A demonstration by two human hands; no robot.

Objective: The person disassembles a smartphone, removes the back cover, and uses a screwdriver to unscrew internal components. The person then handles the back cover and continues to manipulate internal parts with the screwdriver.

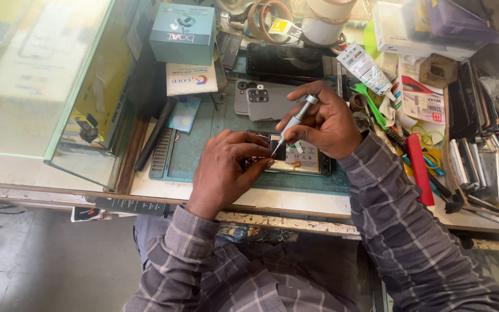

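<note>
Right hand (324,124) closed around a slim grey screwdriver (293,123), held tilted, tip down on the opened phone (295,160) lying near the front edge of the surface (295,199), on a teal mat (194,150). Left hand (226,170) curled, fingers pressing on the phone's left end, just beside the tip; it grips nothing else. Far of the hands lie grey phone back covers (261,99); a red-handled tool (420,167) lies to the right.
</note>
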